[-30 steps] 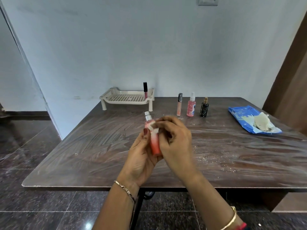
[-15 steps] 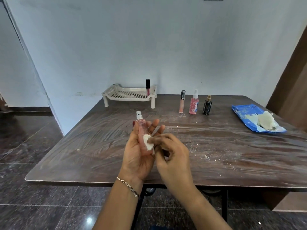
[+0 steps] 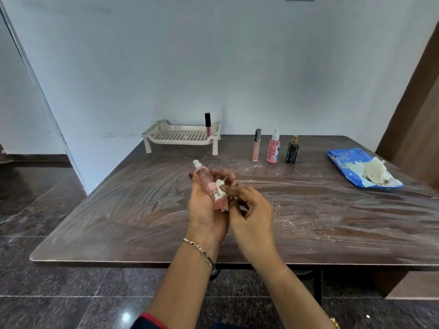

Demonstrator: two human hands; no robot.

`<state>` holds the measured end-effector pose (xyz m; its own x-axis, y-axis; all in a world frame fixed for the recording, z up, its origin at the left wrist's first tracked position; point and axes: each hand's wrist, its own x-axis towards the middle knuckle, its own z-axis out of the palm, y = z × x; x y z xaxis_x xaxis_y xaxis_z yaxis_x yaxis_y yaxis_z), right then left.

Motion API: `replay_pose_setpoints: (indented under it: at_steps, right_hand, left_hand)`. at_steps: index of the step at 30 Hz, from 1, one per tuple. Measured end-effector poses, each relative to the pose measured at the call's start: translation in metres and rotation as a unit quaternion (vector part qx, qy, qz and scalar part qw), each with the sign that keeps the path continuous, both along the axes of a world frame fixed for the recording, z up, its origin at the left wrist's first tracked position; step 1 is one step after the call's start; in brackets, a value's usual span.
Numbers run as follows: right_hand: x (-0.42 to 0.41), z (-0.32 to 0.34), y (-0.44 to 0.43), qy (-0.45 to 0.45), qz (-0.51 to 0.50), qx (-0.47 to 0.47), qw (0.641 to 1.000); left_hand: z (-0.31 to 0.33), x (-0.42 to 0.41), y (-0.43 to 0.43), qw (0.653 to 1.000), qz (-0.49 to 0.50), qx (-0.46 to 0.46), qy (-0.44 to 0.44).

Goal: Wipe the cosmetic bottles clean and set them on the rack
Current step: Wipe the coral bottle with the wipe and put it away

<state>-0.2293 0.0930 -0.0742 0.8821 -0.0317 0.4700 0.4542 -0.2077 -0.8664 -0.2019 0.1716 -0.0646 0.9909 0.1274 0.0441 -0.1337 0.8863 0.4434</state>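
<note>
A pink spray bottle (image 3: 207, 184) with a white cap lies tilted in the palm of my left hand (image 3: 206, 210), held over the table's middle. My right hand (image 3: 249, 210) pinches a small white wipe (image 3: 220, 186) against the bottle's side. At the table's back left stands a cream plastic rack (image 3: 180, 136) with one dark-capped lip gloss tube (image 3: 208, 124) upright on it. To the rack's right a peach gloss tube (image 3: 256, 146), a pink spray bottle (image 3: 273, 148) and a black bottle (image 3: 292, 150) stand in a row.
A blue wipes pack (image 3: 349, 167) with crumpled used wipes (image 3: 376, 174) on it lies at the right of the brown table (image 3: 118, 210). White dust streaks the table top. A wall runs behind the table; dark tiled floor lies to the left and in front.
My left hand has lowered and tipped the bottle from nearly upright to lying back in the palm. My right hand has slid the wipe down along the bottle's side.
</note>
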Motion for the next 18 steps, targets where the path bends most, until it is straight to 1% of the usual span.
replay_pose_setpoints:
  at_steps: [2,3,5,7,12,14,18]
  right_hand:
    - [0.0,-0.004,-0.002,0.064,0.031,0.088,0.994]
    - [0.0,-0.004,-0.003,0.105,0.059,0.157,0.98]
    - [-0.002,-0.001,-0.005,0.181,0.111,0.299,0.93]
    - [-0.003,0.001,-0.005,0.22,0.127,0.377,0.891]
    - [0.005,0.003,-0.004,0.255,0.112,0.434,0.857]
    - [0.007,0.004,-0.007,0.269,0.107,0.453,0.843]
    - [0.011,0.006,-0.011,0.296,0.106,0.458,0.831]
  left_hand:
    - [0.001,0.005,-0.001,0.998,0.045,0.037,0.005]
    - [0.001,0.006,-0.002,0.997,0.06,0.057,0.002]
    - [0.0,0.006,-0.004,0.992,0.076,0.103,-0.012]
    - [0.003,0.004,-0.007,0.985,0.082,0.152,-0.025]
    - [0.002,0.0,-0.01,0.958,0.09,0.264,-0.069]
    - [0.002,0.0,-0.01,0.949,0.087,0.292,-0.084]
    - [0.002,0.001,-0.007,0.936,0.078,0.324,-0.114]
